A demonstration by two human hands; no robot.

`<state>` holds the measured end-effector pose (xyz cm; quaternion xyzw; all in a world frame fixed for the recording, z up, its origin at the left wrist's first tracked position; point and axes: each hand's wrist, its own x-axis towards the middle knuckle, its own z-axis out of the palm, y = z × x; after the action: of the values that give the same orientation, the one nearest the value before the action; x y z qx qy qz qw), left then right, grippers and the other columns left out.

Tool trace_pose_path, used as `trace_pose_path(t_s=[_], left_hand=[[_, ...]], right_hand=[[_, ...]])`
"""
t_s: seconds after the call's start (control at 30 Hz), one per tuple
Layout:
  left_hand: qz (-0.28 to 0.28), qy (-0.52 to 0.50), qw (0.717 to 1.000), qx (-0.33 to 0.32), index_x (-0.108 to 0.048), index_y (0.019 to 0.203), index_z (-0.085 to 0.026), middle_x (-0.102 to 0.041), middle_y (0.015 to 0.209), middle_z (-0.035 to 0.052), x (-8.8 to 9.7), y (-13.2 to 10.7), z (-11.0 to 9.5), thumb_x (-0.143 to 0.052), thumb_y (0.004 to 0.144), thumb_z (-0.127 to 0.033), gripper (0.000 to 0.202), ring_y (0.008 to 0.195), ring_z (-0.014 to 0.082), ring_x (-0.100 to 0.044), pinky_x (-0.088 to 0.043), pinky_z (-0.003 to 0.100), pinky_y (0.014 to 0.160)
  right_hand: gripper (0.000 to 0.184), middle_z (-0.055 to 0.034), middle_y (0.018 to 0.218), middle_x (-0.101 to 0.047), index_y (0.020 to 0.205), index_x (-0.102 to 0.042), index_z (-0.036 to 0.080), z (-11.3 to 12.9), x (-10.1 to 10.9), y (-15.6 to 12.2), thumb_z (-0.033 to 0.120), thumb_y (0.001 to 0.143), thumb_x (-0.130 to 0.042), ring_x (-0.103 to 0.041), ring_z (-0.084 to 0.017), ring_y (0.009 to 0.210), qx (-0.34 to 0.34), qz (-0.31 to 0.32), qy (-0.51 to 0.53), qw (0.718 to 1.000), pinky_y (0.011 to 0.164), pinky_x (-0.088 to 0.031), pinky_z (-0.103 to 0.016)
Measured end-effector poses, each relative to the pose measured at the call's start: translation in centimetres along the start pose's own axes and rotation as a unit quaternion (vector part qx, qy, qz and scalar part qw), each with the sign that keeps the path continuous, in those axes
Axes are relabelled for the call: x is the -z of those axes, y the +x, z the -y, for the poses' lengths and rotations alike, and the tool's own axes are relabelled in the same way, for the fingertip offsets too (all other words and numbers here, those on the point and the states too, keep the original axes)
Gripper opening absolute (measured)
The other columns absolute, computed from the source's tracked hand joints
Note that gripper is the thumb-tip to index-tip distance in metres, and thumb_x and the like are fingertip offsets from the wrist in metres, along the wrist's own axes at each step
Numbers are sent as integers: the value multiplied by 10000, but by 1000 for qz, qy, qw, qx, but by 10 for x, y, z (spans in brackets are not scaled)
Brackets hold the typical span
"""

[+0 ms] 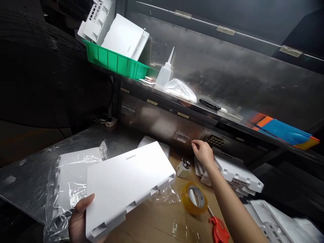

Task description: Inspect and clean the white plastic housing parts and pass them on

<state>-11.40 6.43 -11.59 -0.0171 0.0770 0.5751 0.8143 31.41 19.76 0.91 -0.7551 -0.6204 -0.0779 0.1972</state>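
here, at the table (30, 175):
left hand (81, 219): fingers grasp the white cover (126, 185) by its near corner, above a bagged one.
right hand (204, 153): fingers loosely curled, holding nothing, over the stacked bases (238, 177).
step: likely pairing cover with base; picking one comes next.
hidden: left palm, base details.

The left hand (79, 219) is sitting low at the near edge of the view, its thumb lying flat and pointing up and to the right, the rest of the fingers tucked out of sight beneath what it is gripping. The right arm is stretching forward and up from the lower right, bare to the forearm, wrist straight. The right hand (204, 152) is hanging palm down with its fingers loosely curled, the forefinger and thumb pinching together toward the left.
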Motion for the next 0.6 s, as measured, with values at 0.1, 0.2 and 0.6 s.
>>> trace_pose_path(t_s=[0.1, 0.2, 0.6], left_hand=[[-29, 26, 997, -73, -406, 1553, -439, -757, 1163, -22, 5, 2, -1, -362, 955, -142, 669, 1016, 345, -745, -633, 483, 892], [-40, 6, 994, -98, -457, 1543, -336, -763, 1166, 34, 13, 3, -3, -468, 881, -78, 711, 1003, 340, -753, -628, 461, 921], [-102, 15, 985, -141, -699, 1325, -281, -820, 984, 48, 33, 9, -8, -611, 821, -84, 549, 1132, 377, -713, -574, 561, 1002]], right_hand=[[376, -97, 1300, -644, 1302, -615, 194, 19, -5, 68, 412, 996, -612, -636, -247, 1160, -11, 60, -33, 998, 1023, -514, -497], [384, -103, 1319, -630, 1291, -614, 182, 29, -17, 109, 410, 984, -639, -644, -247, 1146, -44, 135, -58, 988, 981, -553, -483], [308, -48, 1088, -686, 1159, -655, 149, 33, -41, 114, 401, 982, -650, -691, -183, 903, -103, 293, 18, 950, 765, -608, -342]])
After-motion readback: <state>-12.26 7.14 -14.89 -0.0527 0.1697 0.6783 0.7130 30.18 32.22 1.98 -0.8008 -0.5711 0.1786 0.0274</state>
